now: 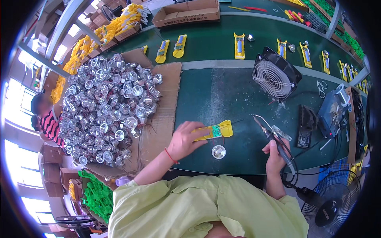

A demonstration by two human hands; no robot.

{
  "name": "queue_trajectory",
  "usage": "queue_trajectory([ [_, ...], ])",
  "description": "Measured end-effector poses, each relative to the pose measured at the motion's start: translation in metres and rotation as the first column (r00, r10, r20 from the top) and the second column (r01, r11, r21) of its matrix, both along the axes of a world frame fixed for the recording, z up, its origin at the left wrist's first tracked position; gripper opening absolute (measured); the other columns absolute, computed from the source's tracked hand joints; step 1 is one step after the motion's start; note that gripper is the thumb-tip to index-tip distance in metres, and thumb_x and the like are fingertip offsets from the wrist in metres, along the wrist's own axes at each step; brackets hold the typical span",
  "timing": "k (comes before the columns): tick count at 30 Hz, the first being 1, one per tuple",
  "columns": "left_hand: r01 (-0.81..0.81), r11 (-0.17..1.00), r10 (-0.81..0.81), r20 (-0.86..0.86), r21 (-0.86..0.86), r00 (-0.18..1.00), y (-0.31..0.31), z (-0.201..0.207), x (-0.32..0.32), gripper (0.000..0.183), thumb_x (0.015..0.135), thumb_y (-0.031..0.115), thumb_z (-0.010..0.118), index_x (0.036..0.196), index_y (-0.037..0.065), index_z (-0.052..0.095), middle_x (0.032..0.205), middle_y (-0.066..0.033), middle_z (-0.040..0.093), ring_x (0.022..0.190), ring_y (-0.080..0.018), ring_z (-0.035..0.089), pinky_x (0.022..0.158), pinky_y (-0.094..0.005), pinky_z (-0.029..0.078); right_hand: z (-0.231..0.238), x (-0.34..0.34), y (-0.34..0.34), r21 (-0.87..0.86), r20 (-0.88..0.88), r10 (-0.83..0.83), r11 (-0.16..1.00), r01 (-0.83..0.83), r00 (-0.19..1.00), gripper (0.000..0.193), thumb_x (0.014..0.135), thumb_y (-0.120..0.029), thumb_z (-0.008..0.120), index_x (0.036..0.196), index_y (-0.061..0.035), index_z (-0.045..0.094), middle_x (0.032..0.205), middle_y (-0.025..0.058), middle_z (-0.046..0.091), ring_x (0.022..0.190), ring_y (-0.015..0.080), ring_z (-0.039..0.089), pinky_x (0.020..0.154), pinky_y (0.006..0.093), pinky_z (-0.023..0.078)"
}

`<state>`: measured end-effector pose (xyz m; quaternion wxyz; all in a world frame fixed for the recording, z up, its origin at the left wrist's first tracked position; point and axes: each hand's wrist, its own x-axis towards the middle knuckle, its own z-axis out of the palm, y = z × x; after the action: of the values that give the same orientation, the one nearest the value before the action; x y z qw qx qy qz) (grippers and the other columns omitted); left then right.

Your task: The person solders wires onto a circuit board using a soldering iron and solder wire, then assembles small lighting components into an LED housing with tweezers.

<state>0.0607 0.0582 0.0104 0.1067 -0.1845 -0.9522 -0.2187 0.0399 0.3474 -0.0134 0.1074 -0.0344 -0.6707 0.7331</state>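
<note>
My left hand (182,141) grips the left end of a yellow plastic housing (226,127) lying on the green bench. A small green circuit board (216,131) sits in the housing. Just in front of it lies a silver reflector cup (218,152), with thin wires running toward the board. In my right hand (274,159) is a soldering iron (272,136), held like a pen with its fingers closed round the handle. The iron's tip points up and left, apart from the board. Part of the housing is hidden under my left fingers.
A big heap of silver reflector cups (105,107) on cardboard (160,123) fills the left side. Behind stand a square fan (276,75) and a conveyor (210,39) carrying yellow housings. At right are a soldering station (332,113), solder spool (342,95), cables and a round fan (331,206).
</note>
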Motion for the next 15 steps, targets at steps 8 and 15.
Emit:
queue_trajectory([
  [8,0.112,0.984,-0.098,-0.108,0.138,0.989,0.007,-0.021,-0.004,0.016,0.065,0.009,0.071,0.081,0.011,0.068,0.084,-0.0027,0.061,0.068,-0.0197,0.056,0.058,-0.0295,0.048,0.001,0.007,-0.023,0.026,-0.011,0.079,0.997,-0.079,0.997,0.016,0.082,-0.008,0.056,0.092,0.0037,0.049,0.061,0.0084,0.056,0.05,0.0121,0.054,0.046,0.0205,0.043],
  [15,0.099,0.985,-0.082,-0.123,0.139,0.989,0.014,-0.023,-0.004,0.012,0.067,0.01,0.07,0.079,0.01,0.068,0.076,-0.0021,0.059,0.066,-0.0199,0.056,0.058,-0.0301,0.047,-0.005,0.013,-0.023,-0.038,0.002,0.128,0.991,-0.128,0.992,0.018,0.08,-0.006,0.061,0.091,0.0035,0.049,0.069,0.0098,0.058,0.053,0.0114,0.057,0.05,0.0216,0.048],
])
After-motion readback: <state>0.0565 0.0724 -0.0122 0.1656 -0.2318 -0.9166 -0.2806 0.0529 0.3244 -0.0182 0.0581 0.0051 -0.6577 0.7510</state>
